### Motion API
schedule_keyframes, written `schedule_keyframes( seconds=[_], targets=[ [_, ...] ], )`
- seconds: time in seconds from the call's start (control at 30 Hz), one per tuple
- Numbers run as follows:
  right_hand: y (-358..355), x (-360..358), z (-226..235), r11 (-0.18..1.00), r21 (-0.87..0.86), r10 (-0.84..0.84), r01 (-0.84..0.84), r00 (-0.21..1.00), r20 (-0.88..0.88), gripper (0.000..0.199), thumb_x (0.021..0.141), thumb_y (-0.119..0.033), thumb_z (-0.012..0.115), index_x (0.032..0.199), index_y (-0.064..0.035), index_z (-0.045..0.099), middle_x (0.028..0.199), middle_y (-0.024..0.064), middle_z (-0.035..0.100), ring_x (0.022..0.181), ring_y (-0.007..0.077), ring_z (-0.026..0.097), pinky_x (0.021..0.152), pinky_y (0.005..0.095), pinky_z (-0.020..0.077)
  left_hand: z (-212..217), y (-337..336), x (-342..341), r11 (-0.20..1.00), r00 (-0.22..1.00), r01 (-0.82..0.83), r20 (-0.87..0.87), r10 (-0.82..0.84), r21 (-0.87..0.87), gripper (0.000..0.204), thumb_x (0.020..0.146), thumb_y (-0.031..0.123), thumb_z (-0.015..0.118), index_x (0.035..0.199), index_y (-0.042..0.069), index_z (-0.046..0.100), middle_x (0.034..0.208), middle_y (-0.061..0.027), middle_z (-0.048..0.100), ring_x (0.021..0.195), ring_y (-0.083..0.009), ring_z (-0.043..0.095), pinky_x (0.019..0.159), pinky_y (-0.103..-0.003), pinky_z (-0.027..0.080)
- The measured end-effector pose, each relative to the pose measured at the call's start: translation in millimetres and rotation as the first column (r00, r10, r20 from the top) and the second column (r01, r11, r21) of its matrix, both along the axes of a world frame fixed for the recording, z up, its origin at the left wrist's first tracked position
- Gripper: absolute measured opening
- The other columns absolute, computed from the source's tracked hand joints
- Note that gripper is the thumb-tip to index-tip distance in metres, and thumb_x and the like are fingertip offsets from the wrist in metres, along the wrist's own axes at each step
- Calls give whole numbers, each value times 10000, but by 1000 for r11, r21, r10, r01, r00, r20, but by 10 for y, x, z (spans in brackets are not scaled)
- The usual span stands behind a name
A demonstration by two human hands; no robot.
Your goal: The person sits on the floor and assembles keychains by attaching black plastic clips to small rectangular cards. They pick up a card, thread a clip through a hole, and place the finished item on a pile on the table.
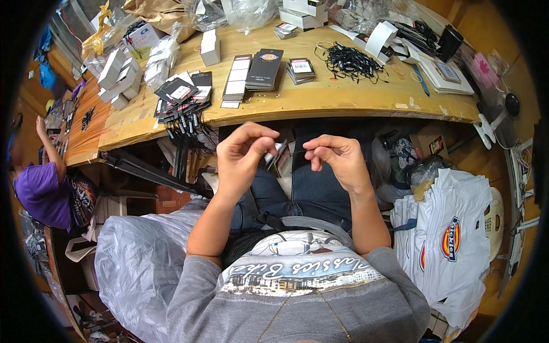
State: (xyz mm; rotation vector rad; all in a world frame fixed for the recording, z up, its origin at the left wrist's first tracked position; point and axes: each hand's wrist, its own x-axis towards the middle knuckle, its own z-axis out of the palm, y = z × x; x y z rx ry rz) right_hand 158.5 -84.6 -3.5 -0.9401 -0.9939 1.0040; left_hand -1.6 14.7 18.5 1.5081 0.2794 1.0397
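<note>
Above my lap, just in front of the table edge, my left hand is closed in a pinch on a small hang tag, held on edge. My right hand faces it a short way off, thumb and fingers pinched on a thin black string. How string and tag are joined is too small to make out. On the table ahead lie a tangled heap of black strings, a stack of black cards, white-labelled tags and a smaller tag stack.
Strung tags lie at the table's front edge, their strings hanging over it. White boxes stand far left. A plastic bag bulges beside me, left; folded white shirts lie right. Another person sits far left.
</note>
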Motion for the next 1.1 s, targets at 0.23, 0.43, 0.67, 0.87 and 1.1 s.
schedule_keyframes(
  seconds=[0.23, 0.43, 0.67, 0.87, 1.1],
  targets=[
    [-39, -23, 82, 997, 63, 46, -32, 972, -232, 135, 742, 35, 528, 876, 53, 532, 719, 99, 549, 597, 148, 556, 541, 212, 456, -97, -85, 75, 979, 990, 110, -66, -123, -174, 107, 724, -33, 556, 827, -61, 560, 735, -92, 580, 660, -130, 579, 603, -210, 474],
    [-12, -37, 2, 996, 82, -14, 29, 985, -171, 140, 723, 40, 554, 860, 53, 526, 786, 120, 570, 656, 167, 584, 575, 219, 474, -113, -127, 147, 966, 982, 184, -13, -190, -179, 96, 757, -28, 515, 841, -61, 547, 784, -84, 559, 688, -118, 559, 621, -203, 462],
    [-25, -162, 69, 971, 124, -208, 207, 978, -3, 122, 741, 23, 546, 859, 51, 537, 778, 108, 579, 671, 146, 585, 599, 210, 472, -69, -191, 174, 977, 996, 40, -67, -55, -211, 140, 734, 3, 568, 863, -16, 518, 721, -31, 534, 644, -78, 525, 601, -192, 443],
    [-32, -178, 67, 962, 155, -235, 226, 971, 40, 106, 745, 28, 539, 850, 45, 541, 767, 88, 570, 675, 136, 582, 594, 202, 469, -65, -189, 178, 991, 998, -8, -69, -1, -132, 202, 711, -18, 583, 889, -5, 488, 705, -23, 535, 620, -59, 514, 574, -170, 432],
    [-10, -185, 38, 962, 173, -224, 213, 973, 49, 98, 739, 49, 534, 836, 38, 543, 784, 83, 556, 663, 136, 581, 586, 203, 473, -27, -190, 176, 982, 989, 48, -129, -72, -183, 215, 713, -19, 579, 905, -22, 481, 688, -14, 518, 632, -54, 502, 578, -170, 419]
  ],
)
